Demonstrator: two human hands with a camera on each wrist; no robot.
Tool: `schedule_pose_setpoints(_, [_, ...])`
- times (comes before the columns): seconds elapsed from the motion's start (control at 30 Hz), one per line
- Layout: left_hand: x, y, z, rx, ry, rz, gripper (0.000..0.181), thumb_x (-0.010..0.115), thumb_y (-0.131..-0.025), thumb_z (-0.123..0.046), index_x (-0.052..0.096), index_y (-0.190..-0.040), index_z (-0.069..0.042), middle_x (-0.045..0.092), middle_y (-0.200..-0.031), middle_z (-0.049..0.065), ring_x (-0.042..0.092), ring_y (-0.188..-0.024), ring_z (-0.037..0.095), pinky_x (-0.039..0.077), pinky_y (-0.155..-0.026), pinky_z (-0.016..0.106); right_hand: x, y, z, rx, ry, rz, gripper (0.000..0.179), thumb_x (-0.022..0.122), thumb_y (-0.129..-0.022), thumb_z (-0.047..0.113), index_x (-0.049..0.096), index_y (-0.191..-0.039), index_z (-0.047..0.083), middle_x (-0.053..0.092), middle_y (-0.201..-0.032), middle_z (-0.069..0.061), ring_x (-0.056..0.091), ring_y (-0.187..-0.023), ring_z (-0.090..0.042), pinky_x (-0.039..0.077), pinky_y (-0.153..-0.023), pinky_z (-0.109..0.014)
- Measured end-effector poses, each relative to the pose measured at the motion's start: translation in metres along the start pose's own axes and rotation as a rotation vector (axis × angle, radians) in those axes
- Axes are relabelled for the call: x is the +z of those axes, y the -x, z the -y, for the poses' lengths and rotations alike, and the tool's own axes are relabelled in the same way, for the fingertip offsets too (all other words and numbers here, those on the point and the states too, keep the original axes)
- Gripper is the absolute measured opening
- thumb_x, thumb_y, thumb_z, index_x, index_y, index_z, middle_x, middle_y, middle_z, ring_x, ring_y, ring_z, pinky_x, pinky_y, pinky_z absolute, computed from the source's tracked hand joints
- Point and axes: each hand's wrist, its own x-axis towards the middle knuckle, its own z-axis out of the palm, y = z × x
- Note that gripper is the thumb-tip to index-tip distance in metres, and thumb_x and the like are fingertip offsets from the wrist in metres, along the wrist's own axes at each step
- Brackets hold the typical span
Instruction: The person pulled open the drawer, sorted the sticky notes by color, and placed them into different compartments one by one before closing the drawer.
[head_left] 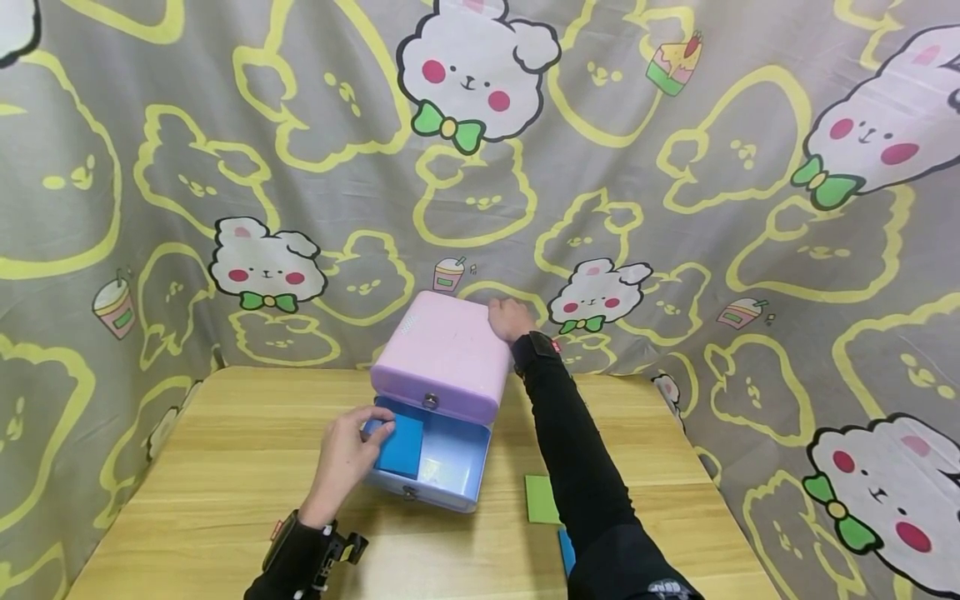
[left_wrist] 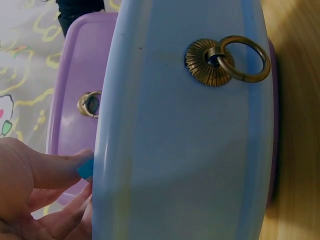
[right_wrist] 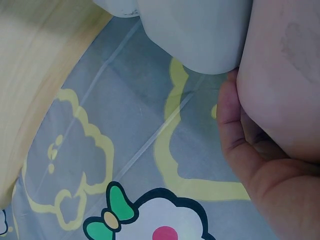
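Observation:
A small chest of drawers (head_left: 450,337) with a pink top stands on the table. Its lower blue drawer (head_left: 453,468) is pulled out, while the purple upper drawer (head_left: 408,390) is in. Between thumb and fingers, my left hand (head_left: 347,450) pinches a flat blue square (head_left: 402,450), like a sticky note, over the left part of the open drawer. In the left wrist view the drawer front mostly hides the square. My right hand (head_left: 512,320) grips the chest's far right top edge, fingers curving round the back in the right wrist view.
On the wooden table (head_left: 247,467) a green square (head_left: 541,499) lies right of the chest. Nearer the front, another blue square (head_left: 567,550) is partly covered by the right sleeve (head_left: 585,442). A patterned curtain (head_left: 480,192) hangs behind and beside the table.

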Motion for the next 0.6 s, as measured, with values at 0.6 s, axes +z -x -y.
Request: schedule_pose_setpoints(0.6, [0.016,0.001,-0.007,0.001,-0.038,0.119,0.02,0.073,-0.089,0.0,0.075,-0.108,-0.004,0.074,-0.109,0.017,0.05,-0.056,0.01,0.041,-0.048,0.021,0.001,0.001,0.0,-0.006,0.005,-0.012,0.063,0.022,-0.107,0.042,0.052,-0.145,0.001,0.054,-0.15,-0.021,0.051,-0.138,-0.042,0.041,-0.117,-0.054])
